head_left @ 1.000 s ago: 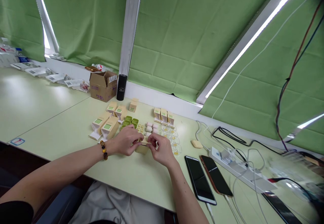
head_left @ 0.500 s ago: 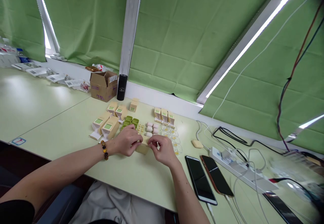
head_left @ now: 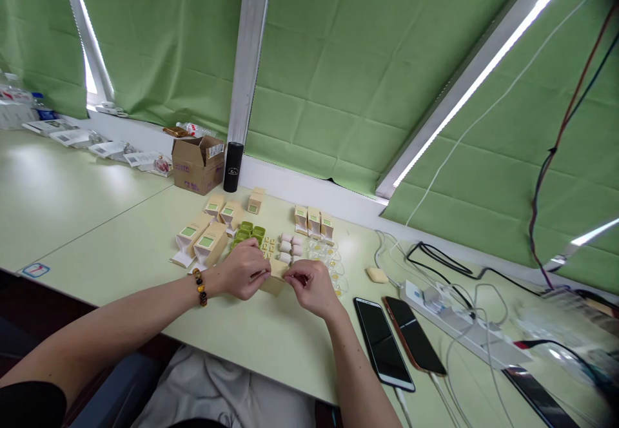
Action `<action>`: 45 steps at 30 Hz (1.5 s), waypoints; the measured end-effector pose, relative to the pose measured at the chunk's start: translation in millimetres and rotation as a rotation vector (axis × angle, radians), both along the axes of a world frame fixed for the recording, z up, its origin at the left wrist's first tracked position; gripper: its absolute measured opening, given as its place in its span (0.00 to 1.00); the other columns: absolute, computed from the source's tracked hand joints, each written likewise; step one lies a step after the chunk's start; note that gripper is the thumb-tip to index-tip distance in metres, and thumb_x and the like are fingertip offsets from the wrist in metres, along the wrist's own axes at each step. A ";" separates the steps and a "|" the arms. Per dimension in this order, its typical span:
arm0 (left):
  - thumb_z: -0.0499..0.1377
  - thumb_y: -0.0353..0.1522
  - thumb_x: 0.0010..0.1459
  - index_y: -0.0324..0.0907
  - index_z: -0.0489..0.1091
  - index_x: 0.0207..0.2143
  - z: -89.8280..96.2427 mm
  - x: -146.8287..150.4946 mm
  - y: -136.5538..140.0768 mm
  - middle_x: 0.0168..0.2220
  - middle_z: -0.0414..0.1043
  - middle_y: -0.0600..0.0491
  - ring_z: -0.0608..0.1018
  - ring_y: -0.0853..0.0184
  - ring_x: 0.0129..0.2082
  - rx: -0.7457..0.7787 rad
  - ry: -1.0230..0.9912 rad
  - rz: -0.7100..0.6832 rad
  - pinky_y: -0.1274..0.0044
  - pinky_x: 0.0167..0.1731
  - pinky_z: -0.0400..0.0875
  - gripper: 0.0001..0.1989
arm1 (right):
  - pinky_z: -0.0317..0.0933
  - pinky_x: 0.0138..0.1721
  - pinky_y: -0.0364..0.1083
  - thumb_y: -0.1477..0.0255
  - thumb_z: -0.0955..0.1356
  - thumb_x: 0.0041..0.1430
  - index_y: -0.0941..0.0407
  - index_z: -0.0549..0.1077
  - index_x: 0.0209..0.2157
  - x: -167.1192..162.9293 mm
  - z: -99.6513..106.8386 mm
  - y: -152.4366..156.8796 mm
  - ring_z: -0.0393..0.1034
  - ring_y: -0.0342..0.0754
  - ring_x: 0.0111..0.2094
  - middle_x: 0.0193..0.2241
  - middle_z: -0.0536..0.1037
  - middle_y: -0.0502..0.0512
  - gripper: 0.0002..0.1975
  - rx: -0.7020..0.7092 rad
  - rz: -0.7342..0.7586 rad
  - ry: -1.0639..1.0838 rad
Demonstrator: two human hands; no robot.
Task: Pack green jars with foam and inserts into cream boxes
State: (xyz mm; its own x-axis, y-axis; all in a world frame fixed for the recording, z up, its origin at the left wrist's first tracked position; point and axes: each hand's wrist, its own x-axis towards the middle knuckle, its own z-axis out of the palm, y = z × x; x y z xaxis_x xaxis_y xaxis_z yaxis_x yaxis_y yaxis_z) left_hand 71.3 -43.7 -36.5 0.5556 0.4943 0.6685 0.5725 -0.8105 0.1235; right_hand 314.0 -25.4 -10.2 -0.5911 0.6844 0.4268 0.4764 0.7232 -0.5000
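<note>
A small tan cardboard box [head_left: 274,280] stands near the table's front edge between my hands. My left hand [head_left: 245,272] is closed at its left side, fingertips on the box's upper edge. On the opposite side my right hand [head_left: 312,286] pinches the box's upper right edge with thumb and fingers. Just beyond are green cups [head_left: 249,231], small gold-coloured pieces [head_left: 268,245], pale pinkish-white rounded pieces [head_left: 286,246] and clear plastic pieces with yellow spots [head_left: 333,263]. Several like tan boxes [head_left: 211,242] with green labels lie to the left, some with flaps open.
To the right lie two phones [head_left: 384,341], a power strip [head_left: 459,325] with tangled cables and a beige block [head_left: 377,275]. At the back stand an open carton [head_left: 197,167], a black tumbler [head_left: 233,169] and more small boxes [head_left: 313,220]. Packets [head_left: 109,149] line the far left.
My right hand's fingers have closed a little at the box's edge, and my left fingers have shifted slightly. The box stays in about the same place.
</note>
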 end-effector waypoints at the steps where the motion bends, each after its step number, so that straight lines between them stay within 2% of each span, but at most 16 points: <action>1: 0.56 0.29 0.59 0.44 0.65 0.26 0.8 0.5 -0.3 0.18 0.63 0.56 0.65 0.66 0.21 0.001 -0.005 -0.002 0.66 0.34 0.59 0.08 | 0.56 0.31 0.44 0.78 0.68 0.54 0.53 0.78 0.24 0.1 -0.3 0.1 0.68 0.45 0.25 0.23 0.78 0.50 0.09 -0.001 0.003 -0.002; 9: 0.56 0.30 0.60 0.44 0.63 0.23 2.0 1.4 -1.1 0.18 0.62 0.56 0.64 0.66 0.21 -0.045 0.003 0.010 0.66 0.35 0.59 0.11 | 0.54 0.29 0.44 0.79 0.68 0.53 0.53 0.77 0.23 -0.6 0.8 -0.6 0.66 0.45 0.23 0.22 0.76 0.49 0.09 -0.049 -0.012 -0.041; 11: 0.56 0.30 0.61 0.44 0.66 0.26 2.1 2.3 -0.7 0.18 0.64 0.56 0.65 0.66 0.21 -0.037 0.000 0.034 0.67 0.35 0.59 0.09 | 0.54 0.29 0.43 0.78 0.68 0.54 0.53 0.77 0.25 -0.1 2.2 -1.4 0.64 0.44 0.23 0.20 0.74 0.48 0.08 -0.072 -0.033 -0.049; 14: 0.53 0.28 0.63 0.43 0.72 0.35 3.1 4.5 0.1 0.21 0.69 0.55 0.68 0.66 0.22 -0.028 -0.022 0.144 0.67 0.36 0.58 0.08 | 0.52 0.29 0.43 0.77 0.69 0.53 0.52 0.75 0.31 0.4 6.3 -3.2 0.60 0.44 0.22 0.18 0.67 0.44 0.06 -0.105 -0.060 -0.070; 17: 0.52 0.26 0.64 0.43 0.74 0.40 2.7 6.0 1.5 0.23 0.74 0.54 0.70 0.65 0.23 -0.063 -0.035 0.245 0.67 0.37 0.58 0.11 | 0.49 0.29 0.43 0.77 0.70 0.51 0.51 0.69 0.34 0.4 10.7 -4.5 0.58 0.44 0.23 0.20 0.66 0.42 0.10 -0.118 -0.079 -0.116; 20: 0.52 0.27 0.62 0.43 0.75 0.38 0.7 5.8 3.3 0.22 0.73 0.53 0.69 0.65 0.21 -0.100 -0.009 0.270 0.67 0.38 0.59 0.11 | 0.47 0.29 0.43 0.77 0.70 0.50 0.51 0.65 0.34 0.9 11.8 -3.7 0.57 0.44 0.23 0.21 0.66 0.41 0.12 -0.114 -0.095 -0.168; 24: 0.53 0.25 0.59 0.43 0.72 0.31 -0.8 5.0 4.3 0.21 0.73 0.54 0.67 0.66 0.21 -0.094 -0.004 0.279 0.67 0.38 0.59 0.09 | 0.45 0.29 0.43 0.80 0.68 0.51 0.51 0.63 0.34 1.8 6.9 0.9 0.57 0.45 0.23 0.21 0.67 0.42 0.12 -0.082 -0.137 -0.191; 28: 0.54 0.24 0.55 0.43 0.66 0.24 1.0 6.1 2.4 0.19 0.70 0.55 0.63 0.67 0.20 -0.107 -0.013 0.209 0.67 0.38 0.58 0.09 | 0.42 0.30 0.43 0.79 0.66 0.56 0.51 0.64 0.35 -0.2 -1.5 6.4 0.62 0.47 0.26 0.24 0.71 0.46 0.09 -0.021 -0.275 -0.240; 31: 0.55 0.24 0.54 0.43 0.63 0.22 2.1 6.8 1.5 0.19 0.68 0.56 0.62 0.68 0.20 -0.088 -0.015 0.186 0.67 0.37 0.57 0.09 | 0.41 0.30 0.43 0.79 0.66 0.57 0.51 0.64 0.36 -0.2 -4.2 8.6 0.63 0.47 0.27 0.25 0.72 0.47 0.09 -0.009 -0.328 -0.280; 35: 0.54 0.24 0.56 0.42 0.68 0.26 0.8 5.3 4.3 0.21 0.72 0.55 0.65 0.67 0.21 -0.071 -0.047 0.293 0.67 0.38 0.57 0.08 | 0.43 0.30 0.43 0.80 0.66 0.53 0.50 0.62 0.36 5.7 1.8 7.9 0.60 0.46 0.25 0.22 0.68 0.43 0.12 -0.062 -0.243 -0.245; 40: 0.54 0.24 0.59 0.43 0.76 0.41 -4.6 4.8 7.9 0.24 0.77 0.54 0.68 0.66 0.22 -0.095 0.020 0.342 0.66 0.40 0.58 0.14 | 0.45 0.28 0.43 0.75 0.69 0.52 0.49 0.58 0.36 9.0 10.0 3.9 0.58 0.45 0.24 0.22 0.65 0.40 0.15 -0.223 -0.116 -0.203; 42: 0.54 0.24 0.59 0.43 0.76 0.41 -5.9 5.5 7.9 0.24 0.78 0.53 0.68 0.65 0.22 -0.103 0.038 0.335 0.66 0.40 0.59 0.13 | 0.45 0.28 0.43 0.74 0.70 0.52 0.49 0.58 0.35 7.5 10.7 2.8 0.57 0.45 0.24 0.22 0.64 0.40 0.16 -0.225 -0.126 -0.207; 45: 0.54 0.24 0.58 0.43 0.74 0.33 -5.9 6.0 7.3 0.23 0.76 0.54 0.66 0.66 0.22 -0.121 0.036 0.331 0.66 0.40 0.58 0.10 | 0.44 0.29 0.43 0.76 0.69 0.52 0.49 0.58 0.35 5.6 10.7 2.6 0.57 0.45 0.24 0.21 0.65 0.40 0.15 -0.202 -0.154 -0.224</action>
